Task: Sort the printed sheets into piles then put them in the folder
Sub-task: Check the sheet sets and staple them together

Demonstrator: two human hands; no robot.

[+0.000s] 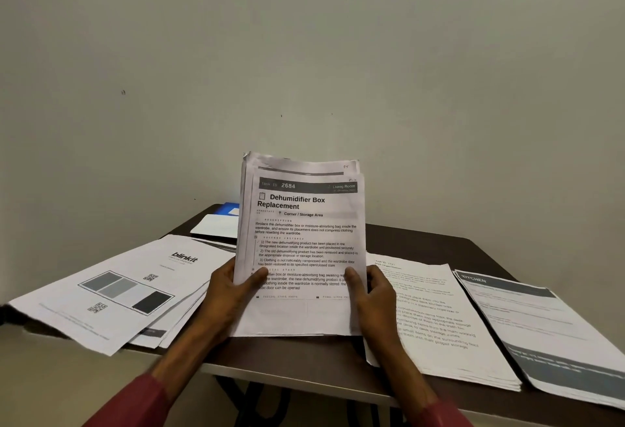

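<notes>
I'm holding the upright stack of white printed sheets [304, 223] over the front edge of the dark brown desk [304, 355]. My left hand [230, 294] and right hand [372, 294] are gripping its sides. Blue folder [230, 207] is lying at the far-left corner.

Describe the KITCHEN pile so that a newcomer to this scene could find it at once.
Find the dark table against the wall. Paper piles lie across it; go past the held stack to the rightmost pile. Unlike the plain text pile beside it, its top sheet bears a dark band reading KITCHEN.
</notes>
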